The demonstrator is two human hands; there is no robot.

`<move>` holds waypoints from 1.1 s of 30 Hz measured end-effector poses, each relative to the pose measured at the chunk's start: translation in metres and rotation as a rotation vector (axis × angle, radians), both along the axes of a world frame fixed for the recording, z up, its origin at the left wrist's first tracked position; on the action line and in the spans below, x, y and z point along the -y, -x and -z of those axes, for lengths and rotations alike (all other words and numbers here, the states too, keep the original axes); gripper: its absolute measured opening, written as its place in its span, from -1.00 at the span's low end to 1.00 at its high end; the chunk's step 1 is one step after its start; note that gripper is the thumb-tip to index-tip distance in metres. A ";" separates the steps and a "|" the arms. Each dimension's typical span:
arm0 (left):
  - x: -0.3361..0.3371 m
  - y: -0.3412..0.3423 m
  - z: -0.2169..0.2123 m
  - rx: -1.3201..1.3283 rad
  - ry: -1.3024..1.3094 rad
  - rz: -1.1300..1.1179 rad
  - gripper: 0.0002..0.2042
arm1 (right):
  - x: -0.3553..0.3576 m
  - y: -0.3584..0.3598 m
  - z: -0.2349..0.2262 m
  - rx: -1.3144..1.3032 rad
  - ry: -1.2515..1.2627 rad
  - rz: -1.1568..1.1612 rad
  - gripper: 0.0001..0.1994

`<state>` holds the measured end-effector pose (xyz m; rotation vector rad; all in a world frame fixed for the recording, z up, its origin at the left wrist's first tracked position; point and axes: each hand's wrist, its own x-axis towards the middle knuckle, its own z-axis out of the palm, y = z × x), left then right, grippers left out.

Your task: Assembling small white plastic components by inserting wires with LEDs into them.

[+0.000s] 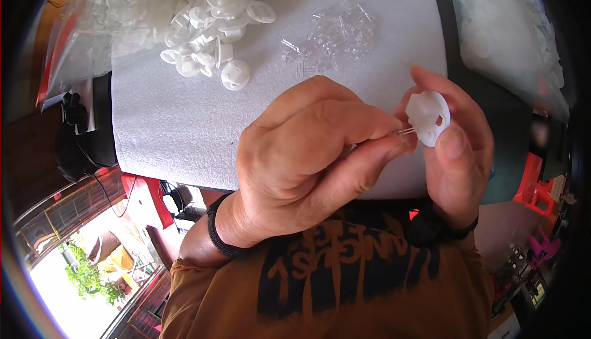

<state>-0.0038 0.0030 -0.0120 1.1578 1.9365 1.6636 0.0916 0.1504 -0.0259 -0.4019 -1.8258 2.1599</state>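
So the white plastic disc (433,114) is up over the near part of the grey mat (175,133), clamped between right hand (458,145) thumb and fingers. Left hand (308,151) has a tiny wire-legged part (404,131) pinched right at it, can't tell if they're touching. Farther back: white plastic pieces (212,28) and a clear-parts pile (341,34).
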 end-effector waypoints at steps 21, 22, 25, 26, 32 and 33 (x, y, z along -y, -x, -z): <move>0.003 0.000 0.007 -0.136 -0.063 -0.037 -0.84 | 0.000 -0.002 0.000 0.034 -0.006 -0.106 -0.38; 0.003 0.000 0.008 -0.154 -0.069 -0.047 -0.84 | 0.000 -0.002 0.000 0.021 -0.026 -0.096 -0.37; 0.002 -0.001 0.012 -0.196 -0.089 -0.055 -0.83 | 0.005 -0.001 0.000 -0.003 -0.078 -0.071 -0.38; 0.002 0.000 0.014 -0.221 -0.105 -0.051 -0.83 | 0.004 -0.001 0.001 -0.003 -0.077 -0.071 -0.38; -0.001 0.001 0.015 -0.178 -0.099 -0.010 -0.79 | 0.003 -0.001 0.004 -0.039 -0.207 -0.057 -0.42; 0.000 -0.001 0.014 -0.179 -0.097 -0.008 -0.79 | 0.004 0.000 0.003 -0.047 -0.158 -0.050 -0.42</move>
